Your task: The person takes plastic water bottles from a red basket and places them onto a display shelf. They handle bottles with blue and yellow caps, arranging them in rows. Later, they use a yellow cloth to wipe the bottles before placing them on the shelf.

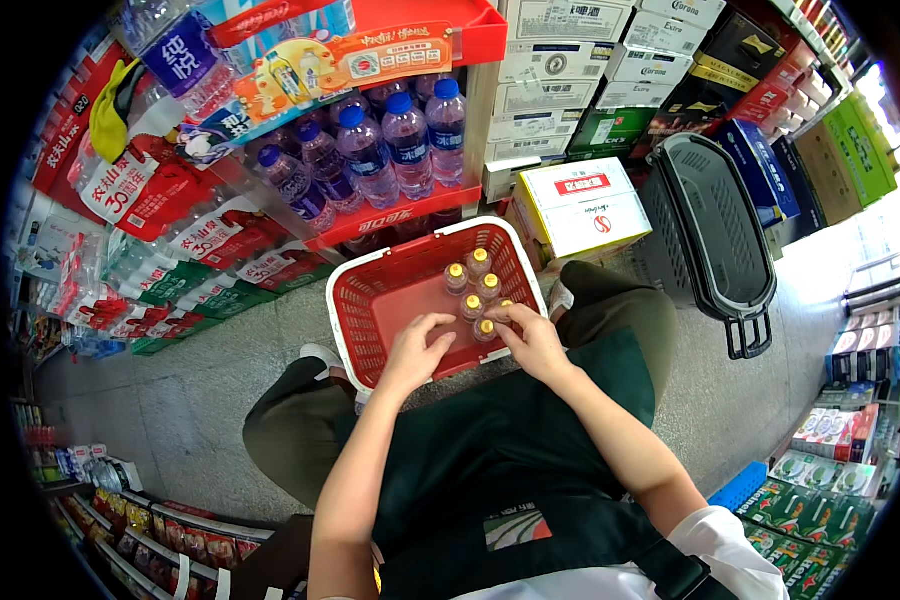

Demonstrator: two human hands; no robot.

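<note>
A red plastic shopping basket [405, 300] with a white rim stands on the floor between my knees. Several small clear bottles with yellow caps [472, 306] stand upright together in its right half. Over the basket's near side hangs my left hand [420, 349], fingers apart and holding nothing, to the left of the bottles. My right hand [529, 337] is at the nearest bottles, its fingertips beside or touching the yellow caps; whether it grips one I cannot tell.
Beyond the basket is a red shelf [420, 206] of blue-capped water bottles [409, 142]. A white and yellow carton [585, 210] sits right of it, then stacked grey baskets [709, 225]. Shrink-wrapped drink packs [195, 232] are piled at left. Green beer cartons [810, 510] lie at lower right.
</note>
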